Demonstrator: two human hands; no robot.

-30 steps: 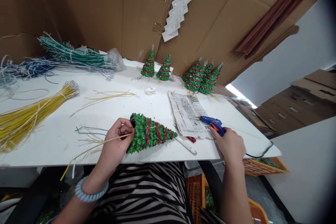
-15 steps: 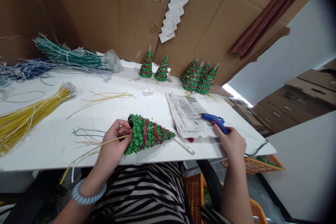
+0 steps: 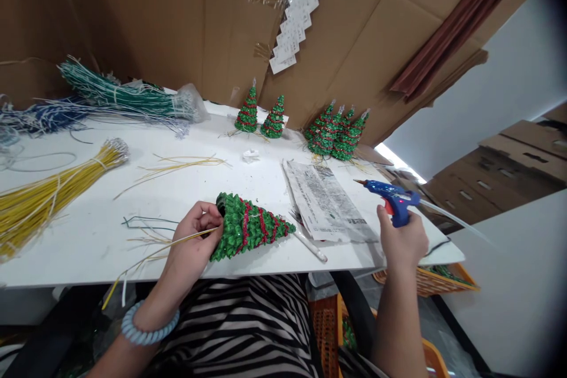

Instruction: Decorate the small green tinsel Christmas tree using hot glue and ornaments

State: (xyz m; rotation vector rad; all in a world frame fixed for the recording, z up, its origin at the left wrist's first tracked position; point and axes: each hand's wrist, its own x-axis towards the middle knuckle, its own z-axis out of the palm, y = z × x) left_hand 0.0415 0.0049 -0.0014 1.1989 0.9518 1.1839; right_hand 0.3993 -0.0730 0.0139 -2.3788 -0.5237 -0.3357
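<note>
Tree, one, green with red garland: lying on its side at the near part of the table (image 3: 195, 192), open base toward the left hand (image 3: 194, 240), tip toward the newspaper (image 3: 332, 207); how far the tabletop bears its weight cannot be told. Place the tree (image 3: 248, 227) so its base mouth faces up or sideways in plain sight, as a hidden rim would make aim harder. Left hand: thumb and fingers closed, pinching slender yellow-and-white wires (image 3: 148, 255) at the base rim; the far ends trail left past the wrist. A light, steady pinch should serve, fingertips drawn back from wherever hot glue is laid. Right hand (image 3: 404, 241), one: wrapped round the grip of a blue glue gun (image 3: 392, 194), nozzle pointing left, raised and well apart from the tree; whether the trigger is squeezed cannot be told. Glue stick (image 3: 449, 221), pale: jutting from the gun's rear, best given free room. The nozzle is best brought in low, wiped of strings over the newspaper, and aimed clear of skin and wire. Loose yellow wires (image 3: 181, 163): beyond the left hand, out of the gun's way. Clear rod (image 3: 311, 246), one: lying near the tree tip, liable to roll if nudged.
</note>
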